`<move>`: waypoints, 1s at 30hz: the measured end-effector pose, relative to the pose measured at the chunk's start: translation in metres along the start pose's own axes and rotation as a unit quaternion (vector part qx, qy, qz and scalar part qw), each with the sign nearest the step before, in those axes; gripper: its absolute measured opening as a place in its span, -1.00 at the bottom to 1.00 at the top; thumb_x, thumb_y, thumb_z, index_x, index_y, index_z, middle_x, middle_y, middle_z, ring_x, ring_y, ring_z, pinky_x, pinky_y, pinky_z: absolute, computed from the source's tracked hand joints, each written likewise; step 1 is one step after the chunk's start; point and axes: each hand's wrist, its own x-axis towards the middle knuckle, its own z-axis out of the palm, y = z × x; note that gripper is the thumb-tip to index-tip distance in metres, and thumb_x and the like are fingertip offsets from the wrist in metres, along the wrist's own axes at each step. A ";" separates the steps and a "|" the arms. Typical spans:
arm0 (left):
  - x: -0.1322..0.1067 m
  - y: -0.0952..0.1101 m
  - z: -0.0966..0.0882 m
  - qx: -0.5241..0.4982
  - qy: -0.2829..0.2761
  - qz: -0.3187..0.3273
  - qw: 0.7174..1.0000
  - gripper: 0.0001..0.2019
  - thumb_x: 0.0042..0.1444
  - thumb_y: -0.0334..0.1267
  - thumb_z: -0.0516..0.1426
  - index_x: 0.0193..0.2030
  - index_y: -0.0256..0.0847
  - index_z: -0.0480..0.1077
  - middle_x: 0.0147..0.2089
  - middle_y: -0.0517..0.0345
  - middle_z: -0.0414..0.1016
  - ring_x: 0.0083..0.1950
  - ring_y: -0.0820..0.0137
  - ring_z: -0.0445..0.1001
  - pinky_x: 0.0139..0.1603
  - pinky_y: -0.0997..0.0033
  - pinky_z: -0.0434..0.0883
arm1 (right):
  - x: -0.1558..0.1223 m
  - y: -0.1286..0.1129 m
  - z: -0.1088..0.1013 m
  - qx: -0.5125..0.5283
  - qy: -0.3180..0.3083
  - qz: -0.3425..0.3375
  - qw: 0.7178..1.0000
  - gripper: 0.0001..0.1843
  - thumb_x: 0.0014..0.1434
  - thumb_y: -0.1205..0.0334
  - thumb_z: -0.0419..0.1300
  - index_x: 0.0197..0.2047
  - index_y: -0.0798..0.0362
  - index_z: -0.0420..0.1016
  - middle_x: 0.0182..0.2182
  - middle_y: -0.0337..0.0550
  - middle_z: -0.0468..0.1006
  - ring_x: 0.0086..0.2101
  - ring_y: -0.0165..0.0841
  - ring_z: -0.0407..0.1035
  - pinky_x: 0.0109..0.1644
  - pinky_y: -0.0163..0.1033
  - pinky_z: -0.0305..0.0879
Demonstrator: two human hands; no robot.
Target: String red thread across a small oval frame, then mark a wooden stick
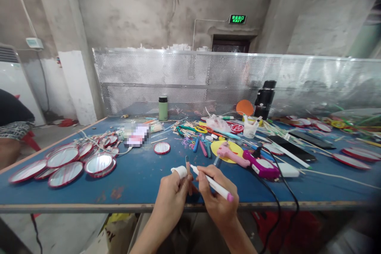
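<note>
My left hand (172, 194) is closed around a thin brownish stick (188, 170) with a dark green upper end, held upright over the near table edge. A white wrap (179, 172) covers one of its digits. In a pen grip, my right hand (220, 192) holds a white marker (218, 187) with a pink rear end. Its tip points at the stick, close beside it; whether they touch I cannot tell. Just beyond the hands lie several coloured pens (203, 148) and a small round red-rimmed mirror (162, 148).
Stacked red-rimmed mirrors (65, 174) cover the table's left side. To the right lie a pink and purple glue gun (262, 165) with black cables, a yellow disc (218, 147) and a black phone (293, 149). A green bottle (163, 109) and black flask (264, 99) stand behind.
</note>
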 end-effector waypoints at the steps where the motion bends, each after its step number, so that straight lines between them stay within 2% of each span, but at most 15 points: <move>1: 0.000 0.000 0.000 -0.001 0.000 -0.002 1.000 -0.64 0.31 -0.14 0.04 -0.52 -0.17 0.27 -0.55 0.20 0.44 -0.50 0.42 0.38 -0.43 0.52 0.25 | 0.000 0.000 0.000 0.002 -0.004 0.000 1.000 -0.87 0.28 0.40 0.16 -0.19 0.05 0.53 -0.46 -0.21 0.60 -0.46 -0.40 0.53 -0.34 -0.34 0.45; 12: 0.000 0.003 0.000 -0.021 -0.002 -0.009 1.000 -0.65 0.29 -0.11 0.04 -0.51 -0.16 0.28 -0.53 0.19 0.47 -0.48 0.40 0.42 -0.42 0.51 0.29 | 0.001 0.000 0.001 0.004 -0.006 0.007 1.000 -0.87 0.30 0.40 0.15 -0.20 0.06 0.53 -0.48 -0.23 0.57 -0.50 -0.44 0.50 -0.36 -0.36 0.43; 20: 0.000 -0.001 0.001 -0.016 -0.003 -0.012 1.000 -0.69 0.30 -0.17 0.02 -0.49 -0.16 0.30 -0.52 0.19 0.50 -0.48 0.41 0.45 -0.43 0.53 0.30 | 0.002 -0.001 0.001 0.017 -0.011 0.012 1.000 -0.87 0.29 0.40 0.16 -0.18 0.05 0.53 -0.47 -0.23 0.57 -0.52 -0.44 0.47 -0.40 -0.37 0.41; 30: -0.002 0.001 0.000 -0.003 -0.007 -0.005 1.000 -0.67 0.31 -0.17 0.02 -0.50 -0.16 0.29 -0.53 0.18 0.47 -0.48 0.40 0.42 -0.42 0.52 0.27 | -0.003 0.003 0.001 0.013 -0.007 0.010 1.000 -0.86 0.29 0.41 0.17 -0.15 0.03 0.52 -0.45 -0.24 0.57 -0.47 -0.43 0.50 -0.33 -0.35 0.43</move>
